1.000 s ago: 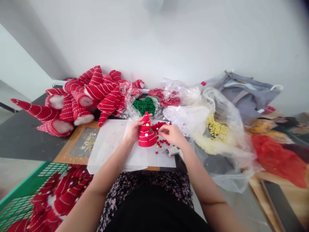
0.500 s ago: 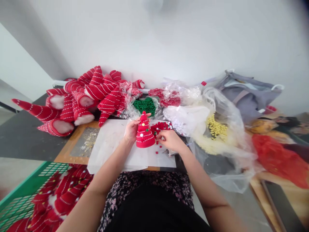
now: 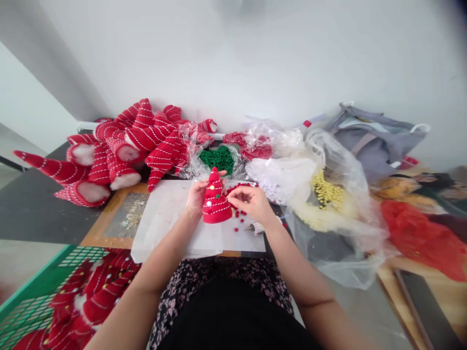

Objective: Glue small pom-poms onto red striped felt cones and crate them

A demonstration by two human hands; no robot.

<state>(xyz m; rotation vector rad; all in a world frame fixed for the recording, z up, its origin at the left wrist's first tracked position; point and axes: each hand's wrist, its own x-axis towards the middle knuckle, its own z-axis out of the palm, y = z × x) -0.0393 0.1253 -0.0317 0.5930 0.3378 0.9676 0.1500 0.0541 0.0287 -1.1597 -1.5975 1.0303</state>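
Right grip (image 3: 251,201) moved to red cone's (image 3: 216,208) side | fingertips together, contents unclear | left grip (image 3: 197,196) clamped on red cone

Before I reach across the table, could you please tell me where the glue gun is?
In the head view, the glue gun lies at the white paper's right edge, partly hidden by the right forearm, beside scattered red pompoms.

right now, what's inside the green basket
The green basket holds red, white-striped cloth pieces with some white fluff. The pieces on top hide whatever lies beneath, including the basket's bottom.
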